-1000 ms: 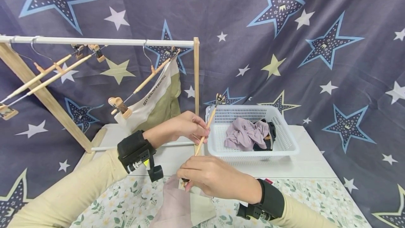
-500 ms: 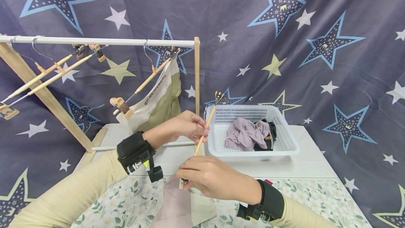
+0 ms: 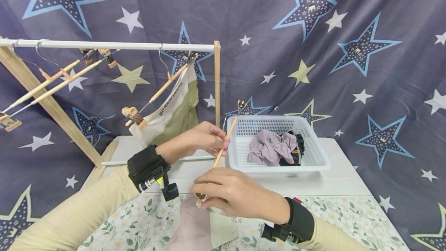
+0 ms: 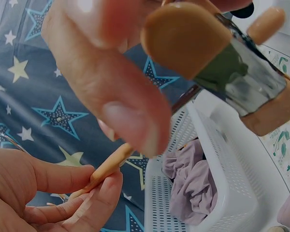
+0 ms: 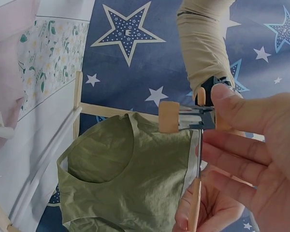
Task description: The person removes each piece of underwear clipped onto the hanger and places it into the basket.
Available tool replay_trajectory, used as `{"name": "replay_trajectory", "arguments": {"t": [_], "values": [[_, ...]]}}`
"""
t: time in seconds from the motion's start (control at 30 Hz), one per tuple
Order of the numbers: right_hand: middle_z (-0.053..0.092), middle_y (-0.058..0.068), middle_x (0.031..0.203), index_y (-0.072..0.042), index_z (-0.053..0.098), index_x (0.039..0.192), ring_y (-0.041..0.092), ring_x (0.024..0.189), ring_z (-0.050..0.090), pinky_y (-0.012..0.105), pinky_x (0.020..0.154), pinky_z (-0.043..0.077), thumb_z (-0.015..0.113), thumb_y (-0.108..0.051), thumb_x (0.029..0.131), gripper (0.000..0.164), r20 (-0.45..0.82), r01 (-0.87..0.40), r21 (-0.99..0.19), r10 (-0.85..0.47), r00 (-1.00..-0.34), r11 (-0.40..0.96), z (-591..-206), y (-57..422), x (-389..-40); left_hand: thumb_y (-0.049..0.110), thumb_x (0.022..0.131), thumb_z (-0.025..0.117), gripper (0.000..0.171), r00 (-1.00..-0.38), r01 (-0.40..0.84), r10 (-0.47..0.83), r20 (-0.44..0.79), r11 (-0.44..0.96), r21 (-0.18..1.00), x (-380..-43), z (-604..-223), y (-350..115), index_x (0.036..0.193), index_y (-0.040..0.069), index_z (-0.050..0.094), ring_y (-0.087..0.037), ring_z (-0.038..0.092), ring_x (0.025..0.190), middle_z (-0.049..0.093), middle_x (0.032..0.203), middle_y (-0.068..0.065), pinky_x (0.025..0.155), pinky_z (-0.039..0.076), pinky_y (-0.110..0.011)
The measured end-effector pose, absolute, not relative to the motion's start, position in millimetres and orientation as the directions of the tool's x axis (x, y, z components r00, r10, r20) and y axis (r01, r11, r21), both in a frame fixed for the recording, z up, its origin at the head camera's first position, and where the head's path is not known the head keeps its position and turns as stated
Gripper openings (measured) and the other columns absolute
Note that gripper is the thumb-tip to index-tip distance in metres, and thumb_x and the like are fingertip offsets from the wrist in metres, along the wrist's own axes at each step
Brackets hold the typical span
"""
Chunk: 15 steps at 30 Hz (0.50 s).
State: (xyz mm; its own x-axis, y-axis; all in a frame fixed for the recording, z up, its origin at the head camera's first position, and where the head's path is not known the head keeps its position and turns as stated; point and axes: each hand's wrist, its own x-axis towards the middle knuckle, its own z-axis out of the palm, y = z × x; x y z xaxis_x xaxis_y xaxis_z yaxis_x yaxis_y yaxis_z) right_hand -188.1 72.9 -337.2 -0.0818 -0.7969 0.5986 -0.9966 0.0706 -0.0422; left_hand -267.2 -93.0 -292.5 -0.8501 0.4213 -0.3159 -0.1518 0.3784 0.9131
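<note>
My left hand pinches the wooden bar of a clip hanger between thumb and fingers. The bar slants up and away, with one clip at its far end. At the near end, my right hand grips the other clip, thumb on one side and fingers behind. The left wrist view shows this clip's wooden pads and metal body large. Below my right hand, a pale pink and light green garment lies on the flowered cloth. The right hand partly covers its top.
A white rack on the left carries several clip hangers. Olive underwear with a white waistband hangs from one of them. Behind my right hand stands a pale blue basket with mauve and dark striped clothes.
My right hand has shifted slightly left and up, and more of the near clip shows beside its fingers. The left hand stays almost still on the bar.
</note>
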Motion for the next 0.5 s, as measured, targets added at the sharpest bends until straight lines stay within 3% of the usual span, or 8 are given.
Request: {"name": "replay_trajectory", "arguments": {"t": [0.27, 0.5], "values": [[0.073, 0.001, 0.117, -0.011, 0.07, 0.123, 0.013, 0.111, 0.068, 0.023, 0.103, 0.051, 0.081, -0.021, 0.086, 0.039, 0.662, -0.995, -0.007, -0.745, -0.082, 0.103, -336, 83, -193, 0.0, 0.095, 0.066, 0.02, -0.853, -0.142, 0.424, -0.305, 0.374, 0.916, -266, -294, -95, 0.111, -0.012, 0.065, -0.011, 0.071, 0.069, 0.071, 0.075, -0.004, 0.075, 0.063, -0.033], [0.073, 0.004, 0.117, -0.008, 0.071, 0.122, 0.016, 0.11, 0.069, 0.025, 0.1, 0.054, 0.08, -0.021, 0.086, 0.04, 0.697, -0.986, -0.028, -0.704, -0.138, 0.165, -335, 96, -200, 0.0, 0.095, 0.065, 0.02, -0.862, -0.124, 0.421, -0.281, 0.364, 0.923, -267, -297, -99, 0.111, -0.013, 0.065, -0.012, 0.071, 0.072, 0.072, 0.08, -0.008, 0.078, 0.063, -0.037]]}}
